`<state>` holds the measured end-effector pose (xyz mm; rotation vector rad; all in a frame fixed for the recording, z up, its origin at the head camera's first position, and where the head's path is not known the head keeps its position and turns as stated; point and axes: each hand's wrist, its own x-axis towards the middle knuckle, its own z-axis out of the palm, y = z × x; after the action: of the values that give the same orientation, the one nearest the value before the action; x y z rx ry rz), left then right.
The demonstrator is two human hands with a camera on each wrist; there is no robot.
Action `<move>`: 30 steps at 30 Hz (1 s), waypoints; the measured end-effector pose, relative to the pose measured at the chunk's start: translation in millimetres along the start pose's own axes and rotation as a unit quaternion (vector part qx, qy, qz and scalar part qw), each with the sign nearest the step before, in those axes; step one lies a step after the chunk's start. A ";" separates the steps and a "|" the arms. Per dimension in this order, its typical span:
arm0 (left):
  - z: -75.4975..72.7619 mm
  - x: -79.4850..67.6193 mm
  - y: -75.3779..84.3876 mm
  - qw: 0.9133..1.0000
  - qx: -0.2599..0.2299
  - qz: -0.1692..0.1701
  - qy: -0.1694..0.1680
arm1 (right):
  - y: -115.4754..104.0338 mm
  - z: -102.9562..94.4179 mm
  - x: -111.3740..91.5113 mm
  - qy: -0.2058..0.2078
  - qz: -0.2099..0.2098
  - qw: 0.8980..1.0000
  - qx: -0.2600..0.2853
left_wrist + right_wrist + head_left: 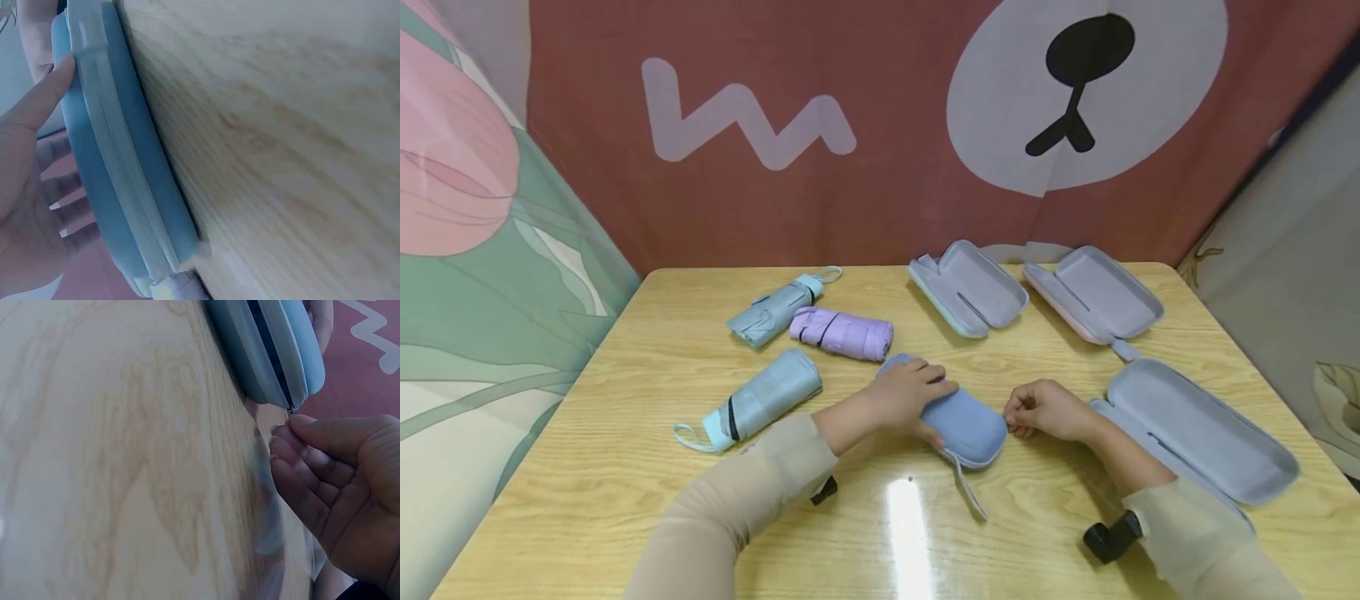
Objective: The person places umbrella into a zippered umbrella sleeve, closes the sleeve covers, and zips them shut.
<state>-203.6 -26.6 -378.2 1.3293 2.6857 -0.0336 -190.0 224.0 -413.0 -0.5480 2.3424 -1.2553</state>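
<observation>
Case (970,425), blue with round ends, lies shut flat near the middle of the bench (805,550), with one end at ten o'clock and the other at four. Its zip (269,344) looks dark and a bit apart on the side that the right wrist view shows. The small zip pull (292,410) is at the end by the right hand (1048,408). That hand pinches the pull with thumb and finger, and its other fingers are loosely bent. The left hand (910,396) grips the case from ten o'clock, thumb on the near side and fingers over the top, a little apart.

To do this well, I think the left hand should hold the case still and press the two halves together. The right hand should pull softly along the zip line, not up, and go slow round the bend. The strap (972,492) hangs out at six o'clock and should stay out of the zip. I can't tell which way the pull is going.

From the case, a purple umbrella (850,335) is at ten o'clock and a blue-gray umbrella (775,393) at nine. A big open case (1213,433) sits at three, past the right hand.
</observation>
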 end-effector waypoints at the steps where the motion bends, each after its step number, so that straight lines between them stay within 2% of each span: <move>1: 1.1 -1.1 -1.1 1.000 -0.005 0.003 0.005 | -0.6 -0.3 0.0 0.003 0.000 1.000 -0.002; 7: 8.6 -10.3 -6.9 0.998 -0.046 0.025 0.033 | -3.5 2.7 1.8 0.028 0.008 1.000 -0.012; 12: 10.9 -22.3 -8.9 0.998 -0.056 0.023 0.024 | -4.6 8.8 5.9 0.047 0.009 0.999 -0.006; 18: 14.5 -36.9 -3.4 0.999 -0.015 0.010 0.039 | -3.7 12.9 9.8 0.046 -0.008 0.999 -0.019; 30: 25.0 -57.9 0.1 0.995 0.025 -0.029 0.091 | -8.3 16.1 6.8 0.001 -0.019 1.000 -0.005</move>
<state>-166.0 -74.3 -394.8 1.3292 2.8916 0.0141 -185.9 205.2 -415.3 -0.5975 2.3514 -1.2637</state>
